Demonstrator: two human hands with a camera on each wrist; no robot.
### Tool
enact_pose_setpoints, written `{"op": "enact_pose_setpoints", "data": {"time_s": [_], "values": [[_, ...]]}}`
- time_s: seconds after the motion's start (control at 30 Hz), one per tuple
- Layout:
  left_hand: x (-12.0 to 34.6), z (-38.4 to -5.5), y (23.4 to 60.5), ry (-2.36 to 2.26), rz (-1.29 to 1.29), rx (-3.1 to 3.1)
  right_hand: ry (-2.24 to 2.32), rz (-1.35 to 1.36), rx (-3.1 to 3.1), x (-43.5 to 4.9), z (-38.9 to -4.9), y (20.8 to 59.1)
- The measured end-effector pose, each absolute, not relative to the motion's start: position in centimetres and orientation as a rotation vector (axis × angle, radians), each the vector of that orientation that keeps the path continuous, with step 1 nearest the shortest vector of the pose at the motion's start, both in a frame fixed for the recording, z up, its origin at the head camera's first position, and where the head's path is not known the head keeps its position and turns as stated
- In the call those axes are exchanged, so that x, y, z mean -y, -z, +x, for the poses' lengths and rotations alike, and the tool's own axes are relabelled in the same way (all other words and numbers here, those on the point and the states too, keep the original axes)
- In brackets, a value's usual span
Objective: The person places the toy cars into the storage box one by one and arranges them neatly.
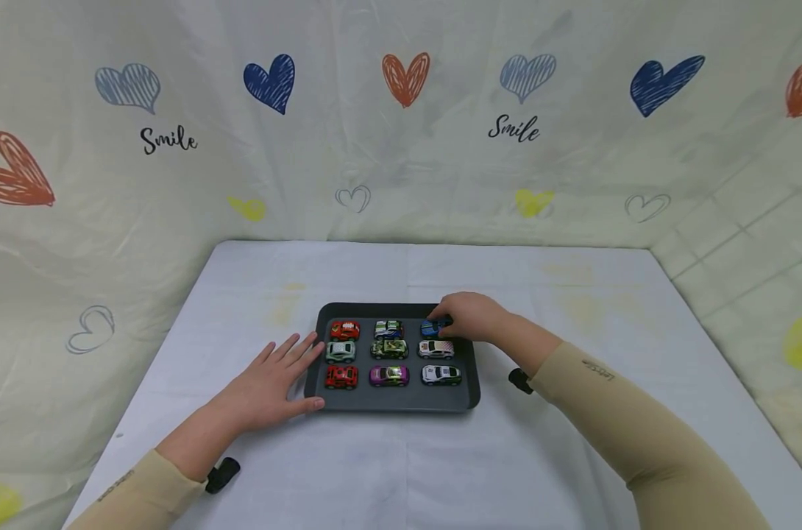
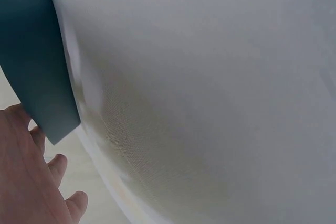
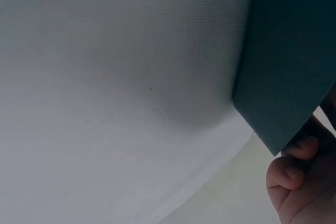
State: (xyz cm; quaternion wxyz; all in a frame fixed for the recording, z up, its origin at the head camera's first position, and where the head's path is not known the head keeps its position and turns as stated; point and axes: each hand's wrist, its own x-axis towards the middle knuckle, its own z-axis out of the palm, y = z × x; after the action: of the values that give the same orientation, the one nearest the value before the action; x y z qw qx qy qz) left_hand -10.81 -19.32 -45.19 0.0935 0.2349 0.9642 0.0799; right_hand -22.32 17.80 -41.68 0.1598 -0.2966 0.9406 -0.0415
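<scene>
A dark grey rectangular tray (image 1: 401, 403) holds several small toy cars in three rows of three. At its far right corner my right hand (image 1: 475, 316) pinches a blue toy car (image 1: 430, 328) between thumb and fingers, partly covering it. The left hand (image 1: 268, 386) lies with spread, straight fingers at the tray's left edge, its fingertips touching the rim. In the left wrist view, the left hand (image 2: 26, 171) shows beside the tray's side (image 2: 37, 61). Curled fingers of the right hand (image 3: 304, 187) appear below the tray's side (image 3: 289, 66) in the right wrist view; the car is hidden there.
Nearest the blue car are a white car (image 1: 435, 350) in front and a blue-and-white car (image 1: 388, 329) to its left. The tray rests on a white-covered table (image 1: 401, 471). A cloth printed with hearts (image 1: 401, 147) hangs behind the table.
</scene>
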Motion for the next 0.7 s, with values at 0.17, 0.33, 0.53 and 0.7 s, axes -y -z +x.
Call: {"op": "enact_pose_setpoints", "data": {"time_s": [0.17,0.33,0.53,0.7], "values": [[19.25,-10.82,44.91,-0.239,0.703,-2.861,0.099,-0.822,-2.701,-17.56,-22.19,41.84],[19.28,-10.75,44.76,-0.224,0.712,-2.866,0.099,-0.813,-2.707,-17.29,-22.04,41.87],[19.24,-10.68,44.8,-0.233,0.712,-2.861,0.105,-0.838,-2.719,-17.16,-21.95,41.94],[19.15,-10.65,44.86,-0.243,0.705,-2.854,0.121,-0.863,-2.748,-17.18,-21.91,41.64]]}}
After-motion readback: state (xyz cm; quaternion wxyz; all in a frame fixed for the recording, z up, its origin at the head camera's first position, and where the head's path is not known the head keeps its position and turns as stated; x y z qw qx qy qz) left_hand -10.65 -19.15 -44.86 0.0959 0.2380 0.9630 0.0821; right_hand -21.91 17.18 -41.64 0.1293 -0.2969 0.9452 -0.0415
